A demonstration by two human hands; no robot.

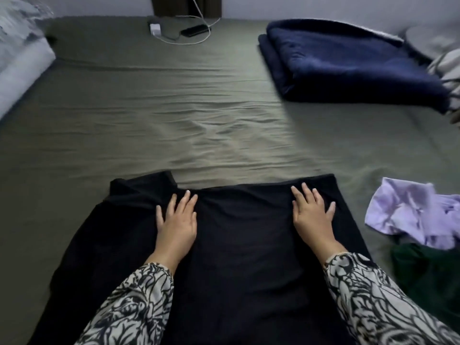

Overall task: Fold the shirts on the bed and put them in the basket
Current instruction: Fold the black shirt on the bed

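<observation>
A black shirt point(239, 250) lies spread flat on the olive-green bed sheet point(174, 115) right in front of me. My left hand point(178, 220) rests flat on its upper left part, fingers straight and slightly spread. My right hand point(312, 215) presses flat on its upper right part near the far edge, fingers straight. At the right lie a crumpled lilac shirt point(410, 215) and, below it, a dark green garment point(430, 277). No basket is in view.
A folded navy blanket point(348, 63) sits at the far right of the bed. A white charger point(154, 28), its cable and a dark phone point(195, 29) lie at the far edge. Pale bedding point(20, 58) lies at the left, more light fabric point(445, 63) at the far right.
</observation>
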